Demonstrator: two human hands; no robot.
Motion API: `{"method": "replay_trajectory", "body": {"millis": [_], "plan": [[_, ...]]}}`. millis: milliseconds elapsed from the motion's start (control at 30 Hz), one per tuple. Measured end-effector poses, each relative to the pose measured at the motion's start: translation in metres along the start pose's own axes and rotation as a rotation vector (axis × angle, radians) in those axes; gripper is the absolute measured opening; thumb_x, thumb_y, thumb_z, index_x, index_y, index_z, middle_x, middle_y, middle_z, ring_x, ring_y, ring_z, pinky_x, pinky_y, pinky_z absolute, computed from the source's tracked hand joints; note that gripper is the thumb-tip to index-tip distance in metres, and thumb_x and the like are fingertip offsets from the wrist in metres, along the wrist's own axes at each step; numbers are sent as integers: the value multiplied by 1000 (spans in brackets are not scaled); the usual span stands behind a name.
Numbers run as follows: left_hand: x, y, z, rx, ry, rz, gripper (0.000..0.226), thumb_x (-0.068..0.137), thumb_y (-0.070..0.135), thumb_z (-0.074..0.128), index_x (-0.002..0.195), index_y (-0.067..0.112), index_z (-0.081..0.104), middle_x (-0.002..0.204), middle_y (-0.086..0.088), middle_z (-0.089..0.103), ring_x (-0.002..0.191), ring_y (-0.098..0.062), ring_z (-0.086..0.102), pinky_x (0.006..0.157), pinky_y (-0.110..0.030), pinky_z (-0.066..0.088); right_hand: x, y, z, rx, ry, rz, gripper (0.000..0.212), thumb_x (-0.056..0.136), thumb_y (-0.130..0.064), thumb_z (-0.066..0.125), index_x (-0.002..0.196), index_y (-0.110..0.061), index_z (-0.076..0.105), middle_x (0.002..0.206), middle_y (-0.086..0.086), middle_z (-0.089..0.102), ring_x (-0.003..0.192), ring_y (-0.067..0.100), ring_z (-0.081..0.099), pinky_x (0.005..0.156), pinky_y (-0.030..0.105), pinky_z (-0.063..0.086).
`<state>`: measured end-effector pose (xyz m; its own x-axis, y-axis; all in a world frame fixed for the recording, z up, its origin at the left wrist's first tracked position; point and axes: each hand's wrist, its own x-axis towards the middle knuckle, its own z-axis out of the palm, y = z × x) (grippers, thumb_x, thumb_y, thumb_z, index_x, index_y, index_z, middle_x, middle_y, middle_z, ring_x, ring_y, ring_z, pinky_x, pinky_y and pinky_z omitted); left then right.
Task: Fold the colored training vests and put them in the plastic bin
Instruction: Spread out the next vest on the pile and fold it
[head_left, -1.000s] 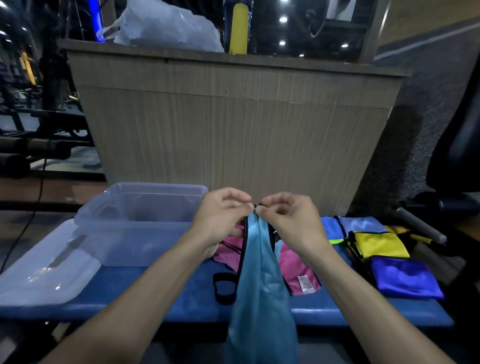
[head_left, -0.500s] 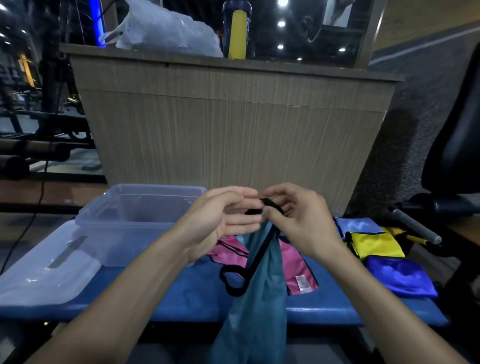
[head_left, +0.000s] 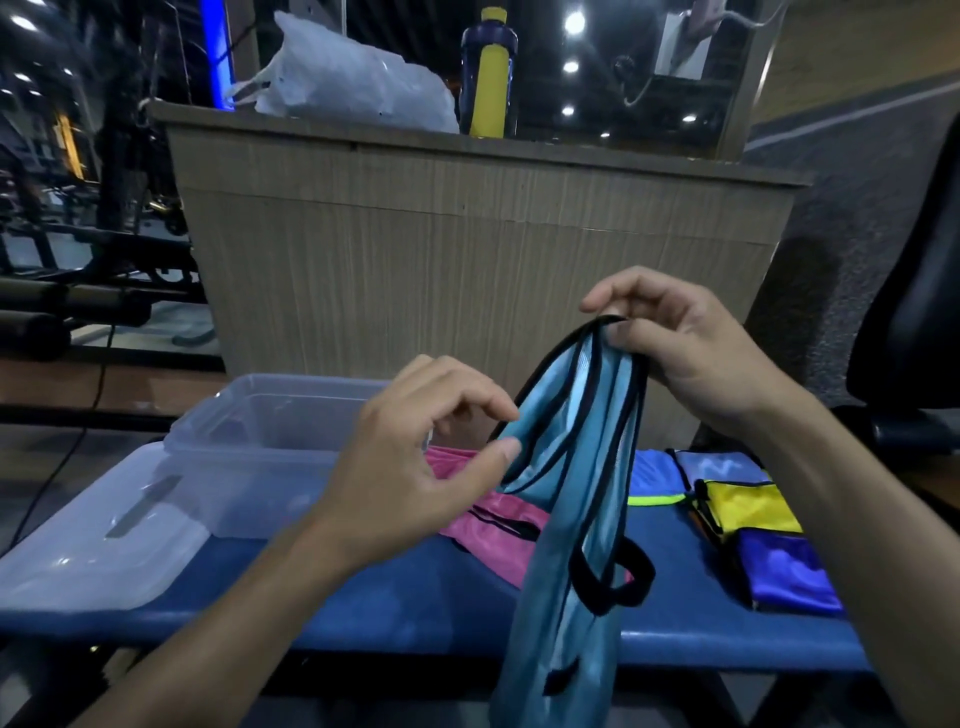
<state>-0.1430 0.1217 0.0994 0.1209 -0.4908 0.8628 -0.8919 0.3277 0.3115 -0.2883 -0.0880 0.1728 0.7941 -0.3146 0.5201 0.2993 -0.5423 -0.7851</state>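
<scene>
A light blue training vest (head_left: 566, 545) with black trim hangs in front of me, over the front edge of the blue bench (head_left: 415, 608). My right hand (head_left: 685, 358) pinches its bunched shoulder straps at the top. My left hand (head_left: 421, 467) is lower and to the left, with thumb and forefinger closed on the vest's black-trimmed side edge, pulling it outward. A pink vest (head_left: 493, 525) lies flat on the bench behind the blue one. The clear plastic bin (head_left: 260, 415) stands open at the bench's left and looks empty.
The bin's clear lid (head_left: 104, 535) lies at the bench's left end. Several folded vests, among them yellow (head_left: 748, 506) and royal blue (head_left: 784, 571), lie at the right end. A wooden counter (head_left: 467, 249) stands close behind, and a dark chair (head_left: 914, 312) is at the right.
My hands, together at the vest's top before, have parted. The right rose to the right with the straps; the left dropped down-left along the edge, spreading the vest.
</scene>
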Motion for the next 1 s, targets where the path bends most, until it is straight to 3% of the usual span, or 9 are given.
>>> {"method": "replay_trajectory", "body": {"millis": [133,267,433,533,633,800,900,1000], "plan": [[-12,2,8,87,-61,32,31,80,24,85,105,18,66,99,16,62,93,-12,54,83,-18,40,-1,-2,2,-1,-9,-14,31,97,11,50,104,-14,67,84,3,56,71,11,57,61,20,45],[-27,-14,16,153,-107,-71,43,83,49,76,116,26,60,103,17,56,100,-5,56,86,-24,48,-3,-5,-1,-8,-18,-40,32,97,10,51,104,-16,69,86,6,54,73,10,55,64,17,44],[-24,-28,17,217,-110,-138,22,93,52,55,111,39,55,91,13,48,87,-2,52,77,-22,44,-8,0,-5,47,18,10,32,97,11,51,104,-15,68,85,5,54,71,8,53,61,15,43],[5,-31,-9,237,-84,-116,16,95,46,54,106,38,61,85,7,47,81,-5,48,72,-16,38,-17,15,-12,138,41,141,26,94,2,59,103,-20,70,91,5,59,77,13,54,64,23,42],[46,-21,-40,272,-260,-85,13,99,40,53,104,35,64,86,7,51,89,-1,48,74,-13,36,-29,32,-7,259,27,276,21,85,-14,68,104,-21,70,97,5,62,79,16,55,64,29,43],[79,-5,-51,541,-633,-32,24,91,46,64,113,40,57,93,10,51,88,-2,46,76,-29,40,-37,42,7,460,131,270,20,83,-10,63,96,-21,72,91,4,65,78,17,59,66,31,48],[65,-13,-42,714,-534,53,24,92,49,56,112,38,53,87,9,55,81,-11,53,66,-31,36,-37,37,8,470,175,246,19,81,-11,65,96,-22,70,86,3,59,73,17,53,58,31,40],[51,-15,-33,683,-402,71,26,84,46,43,99,30,57,69,8,54,64,-17,55,56,-29,32,-35,29,11,436,158,216,18,81,-12,65,94,-24,70,83,0,54,68,15,49,56,31,31]]}}
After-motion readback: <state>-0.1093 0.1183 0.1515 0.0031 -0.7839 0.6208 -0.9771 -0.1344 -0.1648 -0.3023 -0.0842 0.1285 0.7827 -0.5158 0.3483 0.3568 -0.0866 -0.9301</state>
